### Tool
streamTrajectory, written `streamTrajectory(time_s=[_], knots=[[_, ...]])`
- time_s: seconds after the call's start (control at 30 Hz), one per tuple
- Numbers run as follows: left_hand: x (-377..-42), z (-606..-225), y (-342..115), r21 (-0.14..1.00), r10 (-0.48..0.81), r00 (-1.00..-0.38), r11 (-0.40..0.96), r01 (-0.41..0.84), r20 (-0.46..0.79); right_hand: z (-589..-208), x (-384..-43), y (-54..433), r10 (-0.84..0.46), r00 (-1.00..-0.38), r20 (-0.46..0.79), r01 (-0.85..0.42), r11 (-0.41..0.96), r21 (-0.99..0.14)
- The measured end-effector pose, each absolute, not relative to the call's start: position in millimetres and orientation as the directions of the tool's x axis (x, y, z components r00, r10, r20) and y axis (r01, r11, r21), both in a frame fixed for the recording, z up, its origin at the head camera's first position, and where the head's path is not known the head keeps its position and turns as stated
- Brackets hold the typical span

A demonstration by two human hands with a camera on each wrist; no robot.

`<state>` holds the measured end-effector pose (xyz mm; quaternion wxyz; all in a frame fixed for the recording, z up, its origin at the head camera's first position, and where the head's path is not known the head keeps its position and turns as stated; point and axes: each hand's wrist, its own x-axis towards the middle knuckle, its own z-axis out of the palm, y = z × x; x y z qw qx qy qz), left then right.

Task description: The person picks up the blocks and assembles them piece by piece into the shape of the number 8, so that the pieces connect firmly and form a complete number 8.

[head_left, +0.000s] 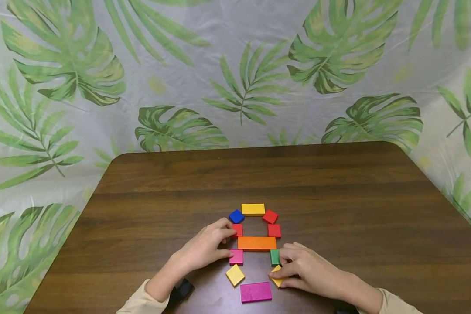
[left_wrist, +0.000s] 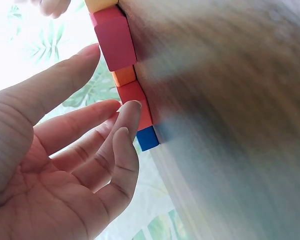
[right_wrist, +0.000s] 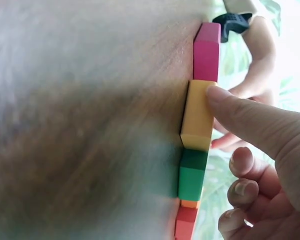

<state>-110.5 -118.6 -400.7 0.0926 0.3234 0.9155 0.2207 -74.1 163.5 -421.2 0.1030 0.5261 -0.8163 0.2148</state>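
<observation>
My left hand [head_left: 204,246] lies at the left side of a ring of coloured blocks. Its fingertips touch a red block [head_left: 238,230], while the thumb tip reaches the edge of a pink block [head_left: 237,257]. On the other side my right hand [head_left: 307,268] pinches a yellow block [right_wrist: 197,112] at the ring's lower right corner, the thumb pressing its near edge. Just above it, partly covered by the curled fingers, is a green block [head_left: 274,257]. A long orange block [head_left: 257,244] crosses the ring's middle.
A long yellow block [head_left: 253,209] tops the ring, between a blue block [head_left: 236,216] and a tilted red one. Another yellow block [head_left: 235,275] and a long magenta block [head_left: 256,292] lie at the bottom. The wooden table [head_left: 141,196] ends at a leaf-patterned curtain [head_left: 180,87].
</observation>
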Motion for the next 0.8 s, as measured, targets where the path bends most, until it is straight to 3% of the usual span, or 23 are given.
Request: streamTrajectory(time_s=[0.47, 0.8], knots=[[-110.3, -399.1, -119.3, 0.471, 0.627, -0.778, 0.694, 0.545, -0.024, -420.1, -76.1, 165.6, -0.826, -0.406, 0.392, -0.911, 0.330, -0.248], [-109.5, -400.9, -118.5, 0.477, 0.625, -0.780, 0.692, 0.542, -0.020, -421.7, -74.3, 166.7, -0.823, -0.428, 0.374, -0.900, 0.350, -0.260]])
